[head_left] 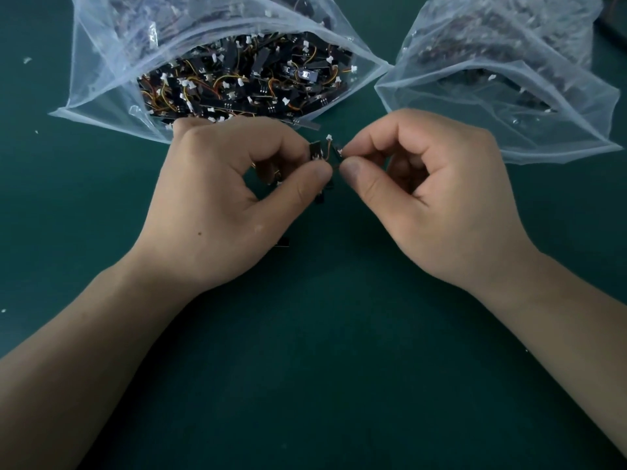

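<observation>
My fingers hide most of the small black wired part [319, 152], held above the green mat just before the open bag [101, 96]. My left hand [217, 201] and right hand [441, 198] each pinch it between thumb and forefinger.

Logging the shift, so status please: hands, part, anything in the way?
Left hand pinches small black wired module. Right hand pinches its other end. Open bag of same modules close behind both hands, not blocking.
</observation>
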Tool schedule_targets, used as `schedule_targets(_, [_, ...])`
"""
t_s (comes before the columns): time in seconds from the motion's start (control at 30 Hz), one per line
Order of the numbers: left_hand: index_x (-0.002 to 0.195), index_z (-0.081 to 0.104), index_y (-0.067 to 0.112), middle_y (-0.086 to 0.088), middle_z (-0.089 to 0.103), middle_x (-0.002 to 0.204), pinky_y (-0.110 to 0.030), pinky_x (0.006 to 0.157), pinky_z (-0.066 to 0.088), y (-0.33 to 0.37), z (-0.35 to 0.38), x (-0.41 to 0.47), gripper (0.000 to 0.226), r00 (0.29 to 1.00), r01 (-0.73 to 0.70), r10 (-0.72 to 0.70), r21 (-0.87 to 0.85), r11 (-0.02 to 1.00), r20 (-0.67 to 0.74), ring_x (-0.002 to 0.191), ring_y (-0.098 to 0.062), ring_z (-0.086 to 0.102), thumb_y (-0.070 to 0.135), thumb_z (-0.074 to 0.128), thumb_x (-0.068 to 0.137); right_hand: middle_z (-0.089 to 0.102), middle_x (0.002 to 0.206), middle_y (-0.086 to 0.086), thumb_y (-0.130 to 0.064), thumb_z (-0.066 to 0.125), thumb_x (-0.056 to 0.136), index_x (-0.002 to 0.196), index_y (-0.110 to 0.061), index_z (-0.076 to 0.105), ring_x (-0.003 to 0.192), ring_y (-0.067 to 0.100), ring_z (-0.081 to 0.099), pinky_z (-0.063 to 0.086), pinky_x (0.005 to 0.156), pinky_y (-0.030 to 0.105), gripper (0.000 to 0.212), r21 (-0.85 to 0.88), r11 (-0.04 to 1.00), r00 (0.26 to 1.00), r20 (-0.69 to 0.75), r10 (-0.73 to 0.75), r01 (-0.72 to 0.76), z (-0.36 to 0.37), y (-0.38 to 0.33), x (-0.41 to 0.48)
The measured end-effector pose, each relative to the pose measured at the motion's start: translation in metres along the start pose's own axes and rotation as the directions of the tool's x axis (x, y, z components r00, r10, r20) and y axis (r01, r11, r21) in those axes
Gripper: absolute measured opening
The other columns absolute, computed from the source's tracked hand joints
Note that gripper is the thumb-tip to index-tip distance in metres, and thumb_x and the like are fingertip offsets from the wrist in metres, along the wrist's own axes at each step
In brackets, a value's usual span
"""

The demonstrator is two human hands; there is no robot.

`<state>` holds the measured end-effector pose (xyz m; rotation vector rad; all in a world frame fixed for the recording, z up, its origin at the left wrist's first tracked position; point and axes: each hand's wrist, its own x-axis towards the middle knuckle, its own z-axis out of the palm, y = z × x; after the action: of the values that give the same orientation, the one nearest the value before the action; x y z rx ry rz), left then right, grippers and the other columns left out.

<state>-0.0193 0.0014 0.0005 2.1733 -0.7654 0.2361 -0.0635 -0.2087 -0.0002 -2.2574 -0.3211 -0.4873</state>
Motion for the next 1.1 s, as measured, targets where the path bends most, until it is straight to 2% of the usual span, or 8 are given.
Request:
schedule_targets(0.27, [0.082,0.067,0.014,0.010,0.064,0.076,-0.059,0.086,0.050,0.002,0.003,0.005,0.026,1.000,0.019,-0.019,0.013,1.000,0.004,0.075,-0.015,0.063,0.033,0.069,0.100,0.059,0.085,-0.021,-0.009,0.067,0.099,0.094,-0.013,0.067,0.075,0.009,0.058,0.040,0.068,0.012,0.006,0.014,1.000,0.992,0.127,-0.028,0.027,-0.002,0.000,0.001])
schedule_targets(0.5, [0.085,0.067,0.019,0.012,0.067,0.082,-0.061,0.089,0.048,0.000,0.003,0.005,0.021,1.000,-0.006,0.006,0.007,1.000,0.023,0.080,-0.011,0.065,0.032,0.067,0.101,0.060,0.083,-0.018,-0.010,0.068,0.098,0.095,-0.013,0.068,0.070,0.017,0.058,0.042,0.061,0.018,0.005,0.057,0.998,0.992,0.119,-0.040,0.033,-0.001,0.003,0.000])
schedule_targets(0.57, [0.090,0.071,0.020,0.017,0.068,0.085,-0.055,0.089,0.051,0.001,0.002,0.004,0.018,1.000,-0.017,0.017,-0.008,1.000,0.005,0.081,-0.009,0.066,0.031,0.066,0.103,0.060,0.075,-0.012,-0.008,0.065,0.096,0.089,-0.013,0.066,0.063,0.017,0.055,0.039,0.057,0.019,0.009,0.088,0.996,0.995,0.100,-0.025,0.016,-0.001,0.003,0.000])
schedule_targets(0.67, [0.110,0.076,0.015,0.010,0.071,0.090,-0.022,0.080,0.051,0.001,-0.001,0.004,0.019,0.998,0.001,-0.006,-0.075,0.997,-0.069,0.081,-0.011,0.066,0.024,0.060,0.107,0.050,0.059,-0.003,-0.003,0.052,0.086,0.073,-0.008,0.054,0.052,0.014,0.042,0.030,0.050,0.024,0.014,0.082,0.996,1.000,0.000,0.020,-0.020,-0.011,0.009,0.000])
schedule_targets(0.7, [0.112,0.075,0.014,0.007,0.070,0.088,-0.018,0.075,0.048,0.001,-0.001,0.003,0.019,0.995,0.018,-0.027,-0.090,0.996,-0.100,0.079,-0.011,0.064,0.020,0.058,0.107,0.047,0.057,0.000,-0.005,0.048,0.083,0.070,-0.007,0.050,0.051,0.015,0.040,0.029,0.049,0.028,0.014,0.031,0.999,0.999,-0.016,0.035,-0.034,-0.017,0.012,0.001])
schedule_targets(0.8, [0.111,0.073,0.016,0.008,0.066,0.082,-0.015,0.070,0.044,-0.001,0.001,0.001,0.018,0.981,0.065,-0.080,-0.088,0.994,-0.175,0.075,-0.013,0.059,0.011,0.059,0.103,0.046,0.053,-0.003,-0.019,0.043,0.083,0.066,-0.014,0.048,0.051,0.020,0.043,0.031,0.050,0.033,0.019,-0.184,0.974,0.991,0.004,0.137,-0.134,-0.029,0.024,0.008])
schedule_targets(0.9, [0.114,0.072,0.017,0.011,0.063,0.078,-0.015,0.069,0.043,-0.001,0.003,0.003,0.019,0.979,0.086,-0.099,-0.081,0.993,-0.175,0.072,-0.015,0.058,0.010,0.060,0.101,0.052,0.056,-0.010,-0.033,0.049,0.082,0.071,-0.021,0.058,0.055,0.012,0.050,0.037,0.056,0.031,0.018,-0.331,0.919,0.972,0.018,0.233,-0.214,-0.027,0.027,0.009])
schedule_targets(1.1, [0.112,0.073,0.022,0.006,0.063,0.075,-0.016,0.063,0.042,0.000,0.004,0.003,0.021,0.982,0.109,-0.120,-0.082,0.991,-0.149,0.068,-0.018,0.056,0.009,0.062,0.099,0.057,0.058,-0.013,-0.036,0.064,0.088,0.083,-0.029,0.067,0.060,0.006,0.058,0.048,0.059,0.031,0.009,-0.377,0.903,0.973,0.019,0.231,-0.208,-0.022,0.028,0.007])
